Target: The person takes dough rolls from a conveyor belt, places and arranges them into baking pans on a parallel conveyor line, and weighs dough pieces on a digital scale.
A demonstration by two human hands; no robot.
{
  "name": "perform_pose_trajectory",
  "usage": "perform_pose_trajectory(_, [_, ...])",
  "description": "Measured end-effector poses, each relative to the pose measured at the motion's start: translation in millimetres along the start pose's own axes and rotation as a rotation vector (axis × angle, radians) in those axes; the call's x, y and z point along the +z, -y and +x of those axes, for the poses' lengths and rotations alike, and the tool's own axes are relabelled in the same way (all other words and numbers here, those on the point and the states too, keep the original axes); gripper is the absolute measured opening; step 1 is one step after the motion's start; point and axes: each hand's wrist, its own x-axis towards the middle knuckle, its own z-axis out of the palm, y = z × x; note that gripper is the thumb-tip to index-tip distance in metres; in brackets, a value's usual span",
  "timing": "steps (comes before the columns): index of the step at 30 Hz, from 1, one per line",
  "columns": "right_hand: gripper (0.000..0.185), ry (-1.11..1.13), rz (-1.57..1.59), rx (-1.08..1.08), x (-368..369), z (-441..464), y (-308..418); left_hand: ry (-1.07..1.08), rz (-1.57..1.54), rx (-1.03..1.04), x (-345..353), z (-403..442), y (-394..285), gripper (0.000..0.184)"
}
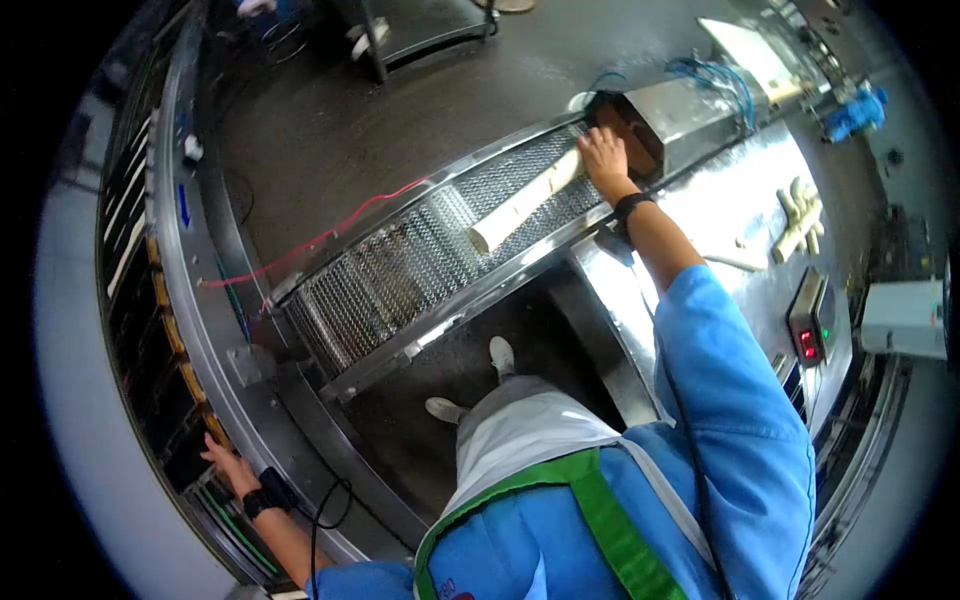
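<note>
Roll (525, 207) — long, pale — sits on mesh belt (375, 285), angled near-left to far-right. It's on the belt's far right half, near end pointing at mid-belt.

Right hand (603, 157): on the roll's far right end, fingers together and bent over it. Can't tell if it grips or just rests. Dark opening of housing (690, 112) is just beyond the hand, right side.

Left hand (230, 468): well apart from the roll, near left, beside rack (185, 375). Fingers spread, hand wide, nothing seen in it. Can't tell if fingertips touch the rack.

Red cord (330, 232) runs along the belt's far left side. Steel table (700, 215) is right of the belt, with stacked pale sticks (798, 222) and a flat pale piece (738, 257) just left of them. Display box (808, 318), lit red, is nearer. Blue hoses (738, 88) lie over the housing, far right.
</note>
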Motion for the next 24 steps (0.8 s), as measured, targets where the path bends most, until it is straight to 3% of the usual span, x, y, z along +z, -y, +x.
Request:
perform_pose_trajectory(1, [0.024,-0.049,-0.011,-0.113,3.3,5.2,-0.5,-0.013,0.037,-0.015,-3.5,11.4,9.5,0.086])
perform_pose_trajectory(3, [0.023,0.072,-0.043,-0.294,-3.9,17.1,-3.0,-0.07,0.032,-0.084,-5.6,32.0,26.1,0.084])
perform_pose_trajectory(5, [0.033,0.257,0.203,-0.377,-21.3,28.5,-8.3,-0.178,0.014,-0.14,-4.5,50.5,41.6,0.079])
perform_pose_trajectory(7, [0.031,0.384,0.483,-0.252,-70.9,33.3,-0.2,-0.361,-0.009,-0.096,-5.0,60.7,56.7,0.073])
perform_pose_trajectory(8, [0.032,0.342,0.733,-0.259,-72.6,36.5,0.5,-0.413,-0.023,-0.077,-4.5,64.2,62.5,0.07])
perform_pose_trajectory(10, [0.036,0.375,1.102,-0.234,-100.9,40.1,13.8,-0.414,-0.078,-0.067,-14.6,60.1,64.6,0.069])
perform_pose_trajectory(11, [0.04,0.434,1.064,-0.191,-135.0,36.3,25.6,-0.397,-0.126,-0.056,-21.5,53.8,67.2,0.068])
perform_pose_trajectory(13, [0.041,0.773,0.905,-0.14,-194.6,39.9,46.6,-0.381,-0.221,-0.033,-31.6,37.1,67.3,0.068])
perform_pose_trajectory(14, [0.036,0.842,1.146,-0.012,-231.1,23.1,57.3,-0.33,-0.324,-0.043,-36.6,39.0,72.5,0.066])
perform_pose_trajectory(15, [0.034,0.738,1.023,-0.556,-241.5,23.8,68.9,-0.418,-0.212,-0.152,-45.3,52.0,85.2,0.062])
perform_pose_trajectory(16, [0.033,0.312,0.777,-1.171,-251.8,23.9,79.7,-0.393,-0.426,-0.144,-39.3,14.0,52.1,0.053])
perform_pose_trajectory(17, [0.031,-0.12,0.7,-1.502,-261.8,23.7,89.7,-0.371,-0.64,-0.144,-33.2,-26.1,18.1,0.044])
perform_pose_trajectory(18, [0.028,0.318,0.876,-1.292,-295.6,3.3,115.7,-0.498,-0.507,-0.053,-31.6,-7.2,43.1,0.047])
perform_pose_trajectory(19, [0.026,0.76,1.204,-0.895,-328.8,-15.8,142.0,-0.631,-0.358,0.021,-28.8,12.1,67.4,0.051])
perform_pose_trajectory(20, [0.027,0.96,1.434,-0.452,-361.7,-34.0,168.4,-0.648,-0.274,0.106,-34.1,6.6,71.6,0.052])
perform_pose_trajectory(21, [0.034,1.141,1.491,-0.315,-376.4,-38.6,193.2,-0.631,-0.385,0.094,-35.7,10.1,79.6,0.055])
perform_pose_trajectory(23, [0.038,1.158,1.64,-0.331,-415.2,-65.5,242.0,-0.531,-0.581,-0.034,-42.3,-9.1,58.5,0.058])
perform_pose_trajectory(24, [0.046,1.055,1.678,-0.478,-432.5,-80.6,269.0,-0.516,-0.631,-0.032,-43.9,-10.8,55.9,0.058])
